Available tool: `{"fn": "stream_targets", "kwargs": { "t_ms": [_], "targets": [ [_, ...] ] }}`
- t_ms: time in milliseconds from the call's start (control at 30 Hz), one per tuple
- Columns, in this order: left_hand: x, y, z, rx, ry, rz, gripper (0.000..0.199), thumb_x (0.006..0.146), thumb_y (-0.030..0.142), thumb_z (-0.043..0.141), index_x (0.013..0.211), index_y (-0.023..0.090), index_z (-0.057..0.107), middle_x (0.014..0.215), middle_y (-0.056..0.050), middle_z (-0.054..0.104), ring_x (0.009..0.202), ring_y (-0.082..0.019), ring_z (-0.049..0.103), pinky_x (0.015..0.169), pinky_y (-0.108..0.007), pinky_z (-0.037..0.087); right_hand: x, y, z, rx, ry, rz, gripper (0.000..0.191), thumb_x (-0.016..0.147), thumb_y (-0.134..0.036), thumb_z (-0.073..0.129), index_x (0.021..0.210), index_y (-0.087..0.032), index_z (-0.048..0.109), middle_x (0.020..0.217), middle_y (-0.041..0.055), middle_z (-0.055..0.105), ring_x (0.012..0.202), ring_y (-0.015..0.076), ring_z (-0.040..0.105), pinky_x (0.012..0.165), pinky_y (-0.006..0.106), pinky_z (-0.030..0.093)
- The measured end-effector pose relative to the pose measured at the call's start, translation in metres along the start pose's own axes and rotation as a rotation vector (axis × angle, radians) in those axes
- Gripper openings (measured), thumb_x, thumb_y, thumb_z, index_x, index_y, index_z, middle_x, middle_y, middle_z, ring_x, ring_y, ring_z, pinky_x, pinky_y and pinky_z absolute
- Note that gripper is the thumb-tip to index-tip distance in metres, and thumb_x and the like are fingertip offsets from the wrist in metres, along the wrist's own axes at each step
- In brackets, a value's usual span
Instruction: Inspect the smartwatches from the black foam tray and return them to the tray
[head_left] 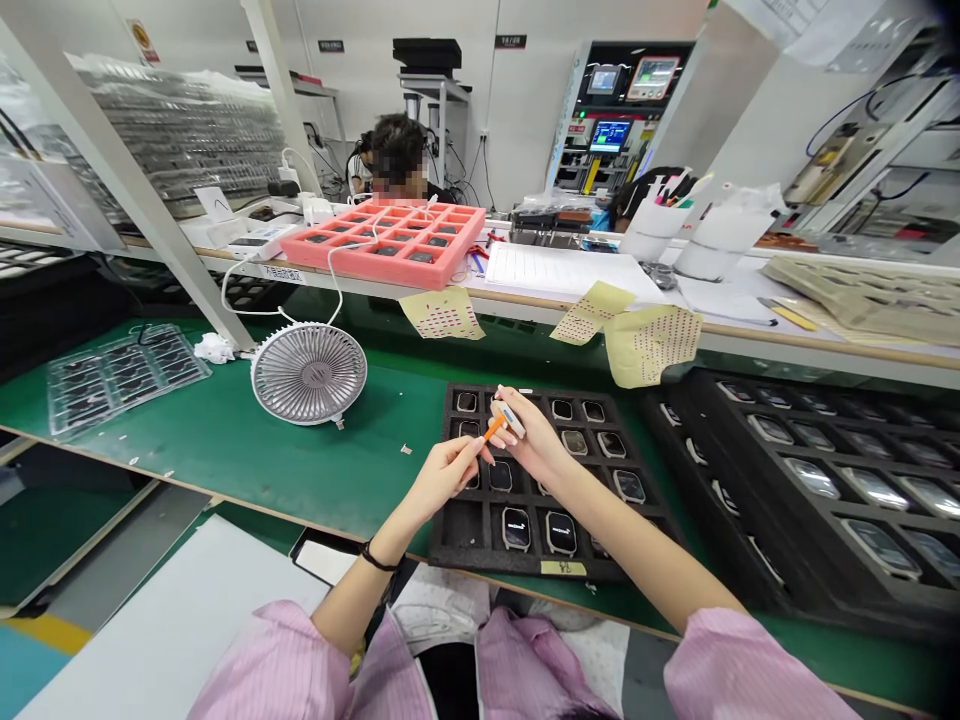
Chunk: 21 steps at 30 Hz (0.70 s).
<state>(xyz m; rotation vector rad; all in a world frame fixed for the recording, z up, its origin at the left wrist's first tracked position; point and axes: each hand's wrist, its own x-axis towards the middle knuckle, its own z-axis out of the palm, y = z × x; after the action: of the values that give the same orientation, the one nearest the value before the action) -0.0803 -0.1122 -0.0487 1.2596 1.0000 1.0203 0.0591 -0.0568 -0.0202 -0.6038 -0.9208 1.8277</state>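
My right hand (538, 438) is closed on a pale smartwatch body (512, 418), held on edge above a black foam tray (456, 552). In my left hand (444, 470) a thin orange stick (493, 428) is pinched, its far end meeting the watch; whether it presses in or only touches, I cannot tell. Below both hands, several watches sit in the tray's square pockets. Two of them, a front watch (516, 528) and its neighbour (561, 533), have lit screens with white marks. Part of the tray is hidden by my hands and right forearm.
Stacked black trays (757, 470) with more watches stand at the right. A round fan (309, 372) and a clear plastic tray (127, 375) are on the green bench at left. A shelf ahead carries a pink foam tray (450, 270) and papers (562, 270). Someone sits beyond.
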Motion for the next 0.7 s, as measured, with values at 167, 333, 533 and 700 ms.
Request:
{"fn": "stream_targets", "kwargs": {
  "t_ms": [167,333,533,700],
  "targets": [
    [0.000,0.002,-0.003,0.074,0.011,0.026,0.052,0.084,0.064,0.049,0.080,0.014,0.063,0.045,0.009,0.034,0.037,-0.005,0.023,0.037,-0.018,0.020,-0.003,-0.004,0.002,-0.110,-0.002,-0.044,0.036,0.072,-0.043,0.078,0.074,-0.022,0.050,0.050,-0.0110,0.047,0.033,0.0048,0.037,0.038,0.021,0.040],
    [-0.002,0.005,-0.004,0.110,-0.009,0.051,0.051,0.086,0.062,0.048,0.081,0.014,0.065,0.045,0.007,0.036,0.039,-0.006,0.025,0.038,-0.019,0.020,-0.006,-0.008,0.005,-0.095,-0.003,-0.019,0.037,0.071,-0.044,0.079,0.075,-0.021,0.050,0.049,-0.0119,0.046,0.032,0.0040,0.034,0.038,0.020,0.040],
    [-0.005,0.010,-0.006,0.168,0.005,0.059,0.048,0.087,0.057,0.048,0.082,0.013,0.068,0.045,0.007,0.037,0.040,-0.006,0.027,0.040,-0.019,0.021,-0.005,-0.007,0.000,-0.219,0.003,-0.089,0.034,0.075,-0.047,0.075,0.079,-0.023,0.050,0.049,-0.0116,0.047,0.033,0.0057,0.040,0.038,0.021,0.041],
    [-0.007,0.015,-0.007,0.122,-0.030,0.025,0.047,0.085,0.057,0.051,0.079,0.013,0.067,0.043,0.007,0.039,0.039,-0.006,0.027,0.041,-0.020,0.021,-0.007,-0.007,-0.001,-0.262,-0.018,-0.063,0.034,0.075,-0.047,0.074,0.081,-0.022,0.051,0.050,-0.0124,0.047,0.029,0.0028,0.031,0.031,0.017,0.028]
  ]
}}
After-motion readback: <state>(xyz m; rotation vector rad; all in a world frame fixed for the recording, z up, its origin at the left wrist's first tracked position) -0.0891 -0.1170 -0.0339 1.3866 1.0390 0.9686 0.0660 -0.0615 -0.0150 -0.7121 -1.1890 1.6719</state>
